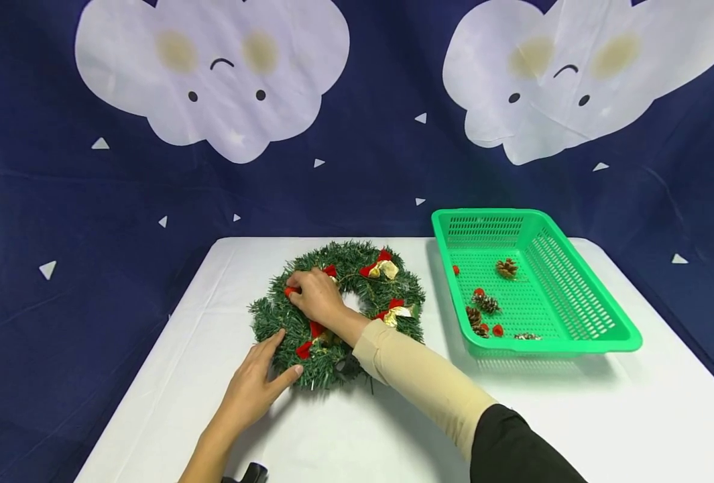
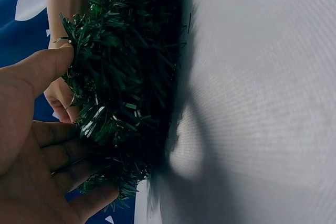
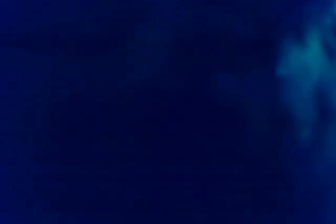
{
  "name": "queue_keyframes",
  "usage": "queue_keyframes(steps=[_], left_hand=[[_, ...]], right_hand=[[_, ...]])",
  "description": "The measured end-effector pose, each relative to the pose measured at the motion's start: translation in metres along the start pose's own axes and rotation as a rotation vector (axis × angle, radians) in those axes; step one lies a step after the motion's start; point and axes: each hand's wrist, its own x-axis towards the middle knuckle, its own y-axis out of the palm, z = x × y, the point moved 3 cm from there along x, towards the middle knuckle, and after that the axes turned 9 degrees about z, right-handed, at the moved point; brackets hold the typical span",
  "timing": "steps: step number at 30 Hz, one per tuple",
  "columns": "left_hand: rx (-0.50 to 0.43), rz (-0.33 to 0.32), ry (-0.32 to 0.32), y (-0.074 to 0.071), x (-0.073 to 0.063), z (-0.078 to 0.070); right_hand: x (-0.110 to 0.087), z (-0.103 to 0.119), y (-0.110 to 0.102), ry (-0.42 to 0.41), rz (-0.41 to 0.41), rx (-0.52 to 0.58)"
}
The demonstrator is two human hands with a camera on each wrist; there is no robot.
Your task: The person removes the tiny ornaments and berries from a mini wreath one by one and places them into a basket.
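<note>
A green wreath (image 1: 347, 258) of artificial pine lies on the white table, with several red and gold bows (image 1: 384, 267) on it. Over its left part, my right hand (image 1: 317, 295) pinches a small red ball (image 1: 291, 291) against the greenery. My left hand (image 1: 253, 382) rests at the wreath's near left edge, fingers and thumb spread. In the left wrist view, that hand's fingers (image 2: 65, 156) lie loosely along the outer branches. The right wrist view is too dark and blurred to show the hand.
To the right of the wreath stands a green plastic basket (image 1: 598, 288). Inside it lie several pine cones (image 1: 506, 268) and small red balls (image 1: 498, 331). A dark blue cloth (image 1: 369, 188) with white clouds hangs behind the white table (image 1: 169, 396).
</note>
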Motion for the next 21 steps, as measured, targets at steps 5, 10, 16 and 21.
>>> queue_keyframes(steps=[5,10,16,21], left_hand=[[-0.002,0.0,0.0,-0.001,-0.001,-0.001],[0.003,0.0,-0.004,-0.002,-0.001,-0.001],[0.008,-0.005,0.0,-0.002,-0.001,-0.001],[0.007,-0.004,0.004,-0.001,-0.001,-0.001]], right_hand=[[-0.004,0.003,-0.006,0.024,0.004,0.086],[-0.009,0.003,-0.012,0.04,-0.002,0.189],[-0.014,0.003,-0.019,0.031,-0.018,0.277],[-0.022,0.002,-0.026,0.036,-0.03,0.297]])
